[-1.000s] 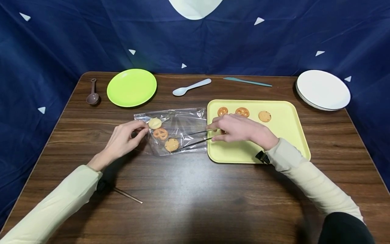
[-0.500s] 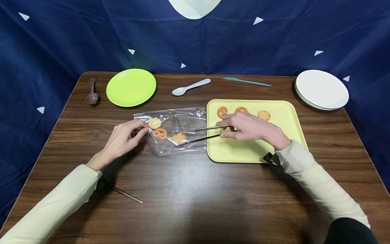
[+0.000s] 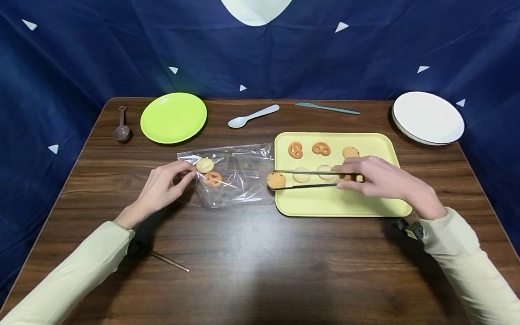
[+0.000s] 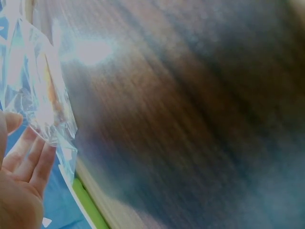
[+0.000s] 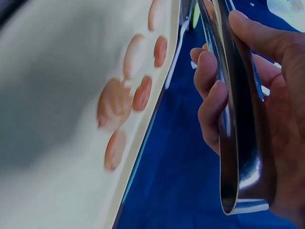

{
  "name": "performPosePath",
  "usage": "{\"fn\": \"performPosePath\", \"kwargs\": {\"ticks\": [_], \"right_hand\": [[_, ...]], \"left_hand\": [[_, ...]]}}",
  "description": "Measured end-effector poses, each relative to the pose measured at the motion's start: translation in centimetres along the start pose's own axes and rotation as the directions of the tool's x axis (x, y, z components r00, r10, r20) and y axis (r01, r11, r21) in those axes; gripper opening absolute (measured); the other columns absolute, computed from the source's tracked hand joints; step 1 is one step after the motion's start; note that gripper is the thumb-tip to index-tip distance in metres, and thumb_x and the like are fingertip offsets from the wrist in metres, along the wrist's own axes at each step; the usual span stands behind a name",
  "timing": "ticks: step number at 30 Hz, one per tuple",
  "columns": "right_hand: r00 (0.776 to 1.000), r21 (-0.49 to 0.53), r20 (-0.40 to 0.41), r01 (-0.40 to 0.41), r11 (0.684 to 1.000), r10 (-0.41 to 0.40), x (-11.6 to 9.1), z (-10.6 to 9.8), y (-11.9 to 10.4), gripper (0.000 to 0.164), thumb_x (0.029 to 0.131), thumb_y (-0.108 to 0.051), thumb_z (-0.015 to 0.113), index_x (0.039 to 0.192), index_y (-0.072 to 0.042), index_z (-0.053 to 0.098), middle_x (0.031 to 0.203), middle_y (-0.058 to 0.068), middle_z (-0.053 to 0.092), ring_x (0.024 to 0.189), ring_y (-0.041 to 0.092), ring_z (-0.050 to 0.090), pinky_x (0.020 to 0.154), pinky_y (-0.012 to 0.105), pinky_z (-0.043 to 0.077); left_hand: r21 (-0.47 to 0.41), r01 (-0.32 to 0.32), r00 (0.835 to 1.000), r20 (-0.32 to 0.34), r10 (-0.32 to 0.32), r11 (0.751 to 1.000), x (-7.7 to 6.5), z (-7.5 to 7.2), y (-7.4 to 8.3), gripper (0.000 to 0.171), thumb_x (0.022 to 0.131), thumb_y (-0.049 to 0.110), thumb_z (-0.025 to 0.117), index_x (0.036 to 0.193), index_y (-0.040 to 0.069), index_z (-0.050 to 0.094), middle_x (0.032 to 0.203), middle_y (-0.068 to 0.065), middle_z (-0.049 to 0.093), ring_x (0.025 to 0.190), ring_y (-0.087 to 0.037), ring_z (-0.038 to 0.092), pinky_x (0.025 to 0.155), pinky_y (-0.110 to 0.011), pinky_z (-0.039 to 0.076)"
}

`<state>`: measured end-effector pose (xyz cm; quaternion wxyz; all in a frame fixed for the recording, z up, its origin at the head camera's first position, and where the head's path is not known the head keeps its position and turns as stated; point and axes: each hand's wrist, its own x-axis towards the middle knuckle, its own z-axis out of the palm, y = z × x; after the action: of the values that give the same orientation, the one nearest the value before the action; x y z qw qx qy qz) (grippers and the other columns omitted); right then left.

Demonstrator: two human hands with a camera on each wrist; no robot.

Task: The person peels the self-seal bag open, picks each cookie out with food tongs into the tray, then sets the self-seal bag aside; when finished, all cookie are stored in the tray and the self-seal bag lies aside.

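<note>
My right hand (image 3: 375, 179) grips metal tongs (image 3: 313, 178) over the yellow tray (image 3: 337, 203). The tong tips pinch a chocolate-chip cookie (image 3: 276, 180) at the tray's left edge, just outside the mouth of a clear plastic bag (image 3: 239, 176). In the right wrist view the fingers (image 5: 214, 95) curl round the tongs (image 5: 240, 129). My left hand (image 3: 168, 185) pinches the bag's left end. Inside the bag lie a pale cookie (image 3: 205, 164) and a pretzel cookie (image 3: 213, 178). The tray holds several more cookies (image 3: 321, 148).
A green plate (image 3: 173, 117), a brown scoop (image 3: 121, 131), a pale blue spoon (image 3: 253, 116) and a teal knife (image 3: 327, 108) lie along the table's far side. A white plate (image 3: 427, 118) sits at the far right. A thin metal stick (image 3: 168, 261) lies by my left forearm.
My right hand drew the tongs rightward, pulling the chocolate-chip cookie out of the bag to the tray's left edge. The left hand kept its hold on the bag.
</note>
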<state>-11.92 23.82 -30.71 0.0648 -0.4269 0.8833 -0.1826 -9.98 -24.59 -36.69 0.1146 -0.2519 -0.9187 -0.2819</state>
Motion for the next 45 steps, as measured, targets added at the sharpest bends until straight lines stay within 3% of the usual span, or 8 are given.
{"fn": "performPosePath", "kwargs": {"ticks": [13,21,28,33,38,40,45], "right_hand": [[0.991,-0.039,-0.005,-0.131,0.991,0.131,-5.7,0.1,0.2,0.027,0.086,-0.024,0.070,0.111,-0.013,0.069,0.094,-0.011,0.062,0.072,-0.001,0.052,0.064,0.026,0.045],[0.982,-0.028,0.017,-0.186,0.982,0.187,-6.4,-0.1,0.0,0.029,0.086,-0.028,0.070,0.111,-0.013,0.069,0.093,-0.011,0.062,0.066,-0.003,0.048,0.061,0.024,0.043],[0.974,0.003,0.018,-0.224,0.975,0.224,-6.5,-0.2,0.0,0.031,0.083,-0.029,0.073,0.109,-0.013,0.069,0.097,-0.007,0.065,0.068,0.000,0.051,0.060,0.024,0.043],[0.977,0.082,0.004,-0.214,0.973,0.215,-6.9,-0.6,0.1,0.030,0.083,-0.025,0.073,0.109,-0.013,0.068,0.100,-0.006,0.066,0.069,0.001,0.052,0.060,0.022,0.043],[0.972,0.132,0.013,-0.234,0.963,0.234,-5.8,-0.7,-0.3,0.030,0.086,-0.025,0.069,0.113,-0.012,0.066,0.103,-0.005,0.066,0.074,0.003,0.054,0.064,0.024,0.045],[0.972,0.117,0.001,-0.232,0.966,0.234,-4.8,-0.6,-0.6,0.031,0.087,-0.026,0.068,0.114,-0.010,0.065,0.105,-0.003,0.066,0.079,0.005,0.056,0.067,0.026,0.045],[0.986,0.072,-0.039,-0.161,0.984,0.164,-1.1,0.0,-1.0,0.031,0.088,-0.025,0.067,0.113,-0.006,0.065,0.101,0.002,0.066,0.069,0.007,0.054,0.067,0.032,0.045]], "left_hand": [[0.007,0.004,1.000,0.000,-0.004,1.000,0.2,-0.1,0.2,0.008,0.086,0.007,0.066,0.089,0.014,0.066,0.084,0.005,0.061,0.060,-0.011,0.048,0.051,-0.028,0.037],[0.007,0.005,1.000,-0.002,-0.005,1.000,0.0,-0.1,0.2,0.010,0.086,0.005,0.065,0.089,0.015,0.066,0.084,0.006,0.061,0.059,-0.010,0.047,0.050,-0.027,0.036],[0.001,0.008,1.000,0.004,-0.008,1.000,0.1,-0.2,0.3,0.002,0.088,0.012,0.065,0.090,0.011,0.066,0.084,0.006,0.061,0.059,-0.010,0.047,0.051,-0.028,0.036],[-0.003,0.014,1.000,0.010,-0.014,1.000,0.1,-0.1,0.2,0.003,0.090,0.013,0.063,0.089,0.011,0.066,0.084,0.005,0.061,0.058,-0.011,0.046,0.050,-0.028,0.035],[-0.009,0.014,1.000,0.018,-0.014,1.000,0.2,0.0,0.1,0.003,0.090,0.012,0.063,0.089,0.013,0.066,0.084,0.005,0.061,0.059,-0.010,0.046,0.050,-0.028,0.036],[-0.008,0.015,1.000,0.016,-0.015,1.000,0.2,0.0,0.1,0.003,0.089,0.011,0.063,0.090,0.013,0.066,0.085,0.005,0.061,0.059,-0.010,0.047,0.051,-0.028,0.036],[-0.007,0.016,1.000,0.004,-0.016,1.000,0.1,0.0,0.1,0.004,0.088,0.009,0.064,0.091,0.012,0.066,0.085,0.005,0.062,0.060,-0.011,0.048,0.051,-0.029,0.037]]}}
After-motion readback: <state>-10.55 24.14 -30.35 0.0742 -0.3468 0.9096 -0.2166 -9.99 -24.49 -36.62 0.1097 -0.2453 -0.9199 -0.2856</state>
